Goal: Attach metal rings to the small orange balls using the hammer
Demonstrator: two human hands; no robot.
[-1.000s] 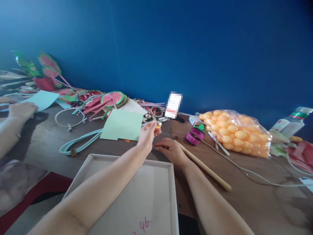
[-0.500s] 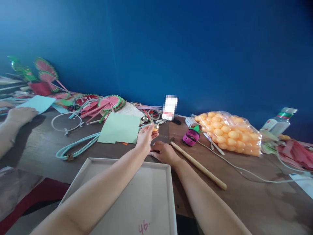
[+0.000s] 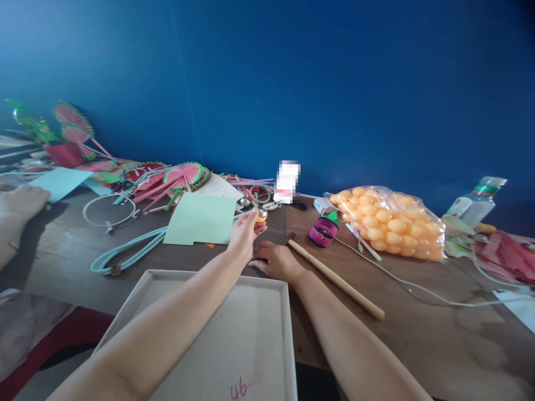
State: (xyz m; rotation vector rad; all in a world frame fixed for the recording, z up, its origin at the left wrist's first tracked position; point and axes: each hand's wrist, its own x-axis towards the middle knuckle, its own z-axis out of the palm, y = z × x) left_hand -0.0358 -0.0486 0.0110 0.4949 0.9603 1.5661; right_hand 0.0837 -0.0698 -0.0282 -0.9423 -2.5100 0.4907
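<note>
My left hand (image 3: 244, 234) is raised a little above the table, its fingers pinched on a small round orange and silver piece (image 3: 262, 214). Just below and right of it my right hand (image 3: 273, 260) rests palm down on the brown table (image 3: 418, 328), fingers stretched toward the left. A hammer with a long wooden handle (image 3: 336, 278) lies right beside that hand. A pale green sheet of paper (image 3: 201, 218) lies to the left of the left hand. A white shallow tray (image 3: 200, 334) sits under both forearms.
A clear bag of orange balls (image 3: 390, 223) lies at right, with a magenta holder (image 3: 322, 231), a white cable (image 3: 418, 289) and a plastic bottle (image 3: 474, 203). Pink paper fans (image 3: 184, 174), a wire ring (image 3: 109, 209) and light blue tubing (image 3: 125, 250) lie left. Another person's hand (image 3: 20, 201) rests far left.
The view has shifted slightly, so everything sits a little further left in the picture. My left hand keeps its pinch on the small piece; my right hand stays resting on the table.
</note>
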